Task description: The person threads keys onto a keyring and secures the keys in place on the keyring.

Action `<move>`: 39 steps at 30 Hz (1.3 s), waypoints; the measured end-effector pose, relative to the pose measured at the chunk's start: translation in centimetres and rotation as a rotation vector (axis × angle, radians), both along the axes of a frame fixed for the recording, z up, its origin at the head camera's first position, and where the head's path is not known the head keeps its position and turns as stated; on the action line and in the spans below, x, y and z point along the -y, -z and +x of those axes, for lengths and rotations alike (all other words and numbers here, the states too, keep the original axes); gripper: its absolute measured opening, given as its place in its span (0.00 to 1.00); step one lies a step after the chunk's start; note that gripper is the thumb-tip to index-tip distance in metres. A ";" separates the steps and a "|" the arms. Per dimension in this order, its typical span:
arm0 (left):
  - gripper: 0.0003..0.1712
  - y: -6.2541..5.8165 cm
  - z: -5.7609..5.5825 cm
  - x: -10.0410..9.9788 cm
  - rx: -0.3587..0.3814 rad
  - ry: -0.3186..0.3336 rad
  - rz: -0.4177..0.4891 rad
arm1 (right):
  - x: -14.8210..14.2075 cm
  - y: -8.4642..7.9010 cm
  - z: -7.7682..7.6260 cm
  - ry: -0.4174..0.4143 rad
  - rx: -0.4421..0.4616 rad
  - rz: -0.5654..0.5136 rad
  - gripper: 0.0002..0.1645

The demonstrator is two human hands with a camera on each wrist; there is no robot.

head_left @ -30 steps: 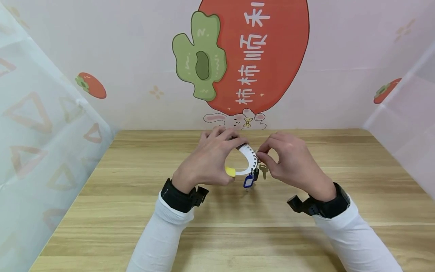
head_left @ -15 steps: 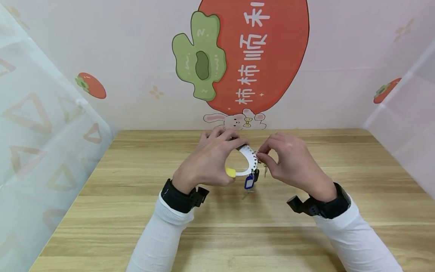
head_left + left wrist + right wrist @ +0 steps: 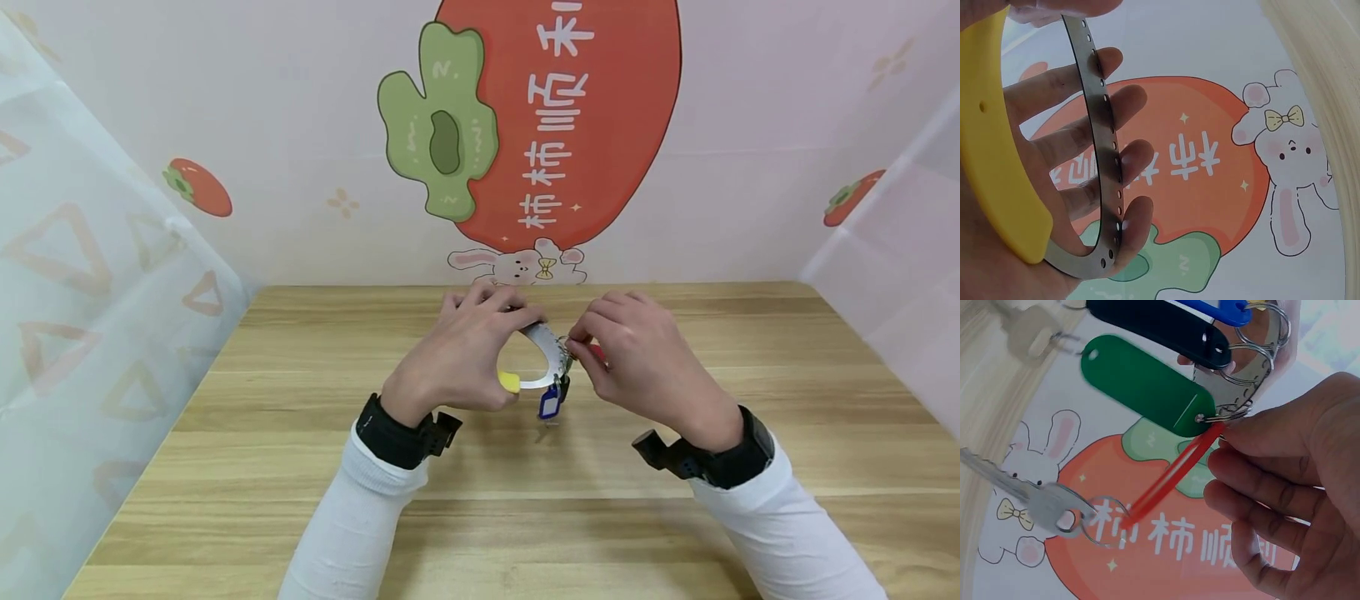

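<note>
My left hand (image 3: 465, 350) grips a loop-shaped key holder, its palm at the yellow handle (image 3: 1007, 150) and its fingertips behind the perforated metal strip (image 3: 1107, 156). With thumb and forefinger, my right hand (image 3: 637, 354) pinches the end of a red key tag (image 3: 1172, 478) right at the strip's edge. From that tag's other end dangles a silver key (image 3: 1054, 509). Beside it, a green tag (image 3: 1144, 384), a black tag (image 3: 1166, 334) and a blue tag (image 3: 551, 402) hang on split rings (image 3: 1254, 359) along the strip. The pinched ring is mostly hidden by the fingertips.
Both hands work above a wood-grain table (image 3: 480, 533). A white backdrop (image 3: 300, 100) printed with a large red persimmon stands behind it, and a patterned side sheet (image 3: 90, 333) borders the left. Another blurred key (image 3: 1025, 337) hangs from the green tag.
The red tag has come into sight beneath the right fingers, and the key that hung below them is no longer visible in the head view. The left hand holds nearly still.
</note>
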State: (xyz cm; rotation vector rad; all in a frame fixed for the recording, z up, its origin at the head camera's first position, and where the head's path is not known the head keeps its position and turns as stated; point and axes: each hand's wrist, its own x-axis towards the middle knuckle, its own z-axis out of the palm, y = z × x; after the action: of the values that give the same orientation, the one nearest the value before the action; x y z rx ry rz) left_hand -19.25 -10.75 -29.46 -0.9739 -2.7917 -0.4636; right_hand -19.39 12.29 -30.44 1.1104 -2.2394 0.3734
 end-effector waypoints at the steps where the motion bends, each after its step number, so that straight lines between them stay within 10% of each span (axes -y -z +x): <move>1: 0.44 0.0 0.0 0.0 0.003 0.000 0.001 | 0.0 0.0 0.0 -0.006 0.001 0.001 0.08; 9: 0.44 -0.1 0.0 0.3 0.018 0.004 0.033 | -0.7 0.0 -0.6 -0.091 0.362 -0.219 0.09; 19: 0.46 -0.3 0.0 0.1 0.016 0.039 0.039 | -1.1 -0.6 -0.6 -0.002 0.759 -0.295 0.06; 39: 0.46 0.0 -0.1 -0.1 0.006 0.090 0.035 | -1.1 -0.8 0.1 -0.013 0.452 -0.207 0.11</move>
State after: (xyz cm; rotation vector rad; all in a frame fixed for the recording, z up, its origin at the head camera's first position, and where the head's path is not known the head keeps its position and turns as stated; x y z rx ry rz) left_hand -19.32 -10.68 -29.46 -1.0956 -2.7438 -0.5267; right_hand -19.28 13.34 -29.65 1.0041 -2.5026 0.9180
